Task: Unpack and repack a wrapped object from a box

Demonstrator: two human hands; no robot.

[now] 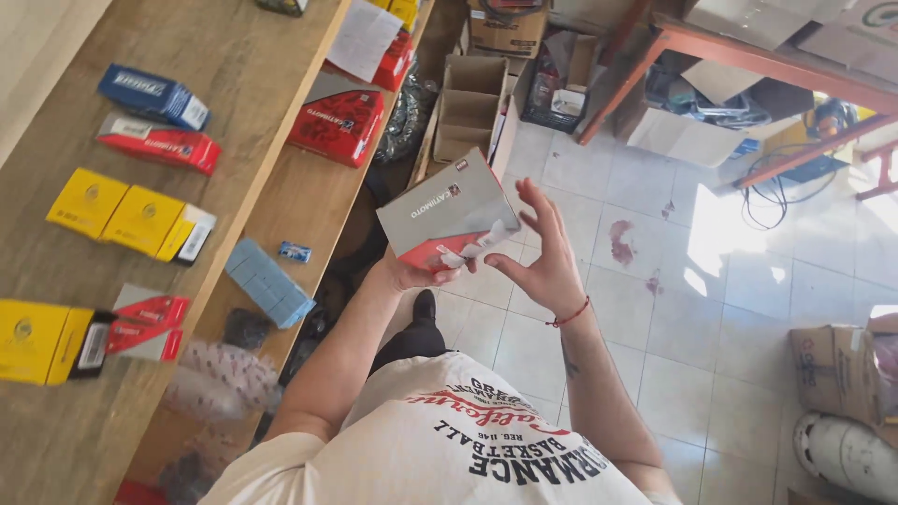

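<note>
Two bare hands meet over a tiled floor (599, 374) beside a long wooden shelf (56, 440). The left hand (416, 273) grips a flat grey and red carton (447, 210) from below, fingers closed around its lower edge, so the carton sits tilted in the air in front of the person's chest, just off the shelf's edge and clear of everything on it. The right hand (543, 252) stands wide, fingers spread and pointing up, its thumb and fingertips just touching the carton's right lower corner, where a white flap or wrapper shows; a thin red cord bracelet (569, 316) circles that wrist. On the upper shelf board lie a blue box (154, 95), a red box (159, 144), a row of yellow boxes (126, 217) and, nearer the camera, another yellow box (47, 341) beside a small red and grey pack (145, 323). On the lower board sit a larger red carton (337, 126), a pale blue block (268, 281) and a sheet of white paper (363, 37). Open cardboard boxes (472, 103) stand on the floor farther off, and a red-framed table (748, 56) holds more cardboard at the upper right.
</note>
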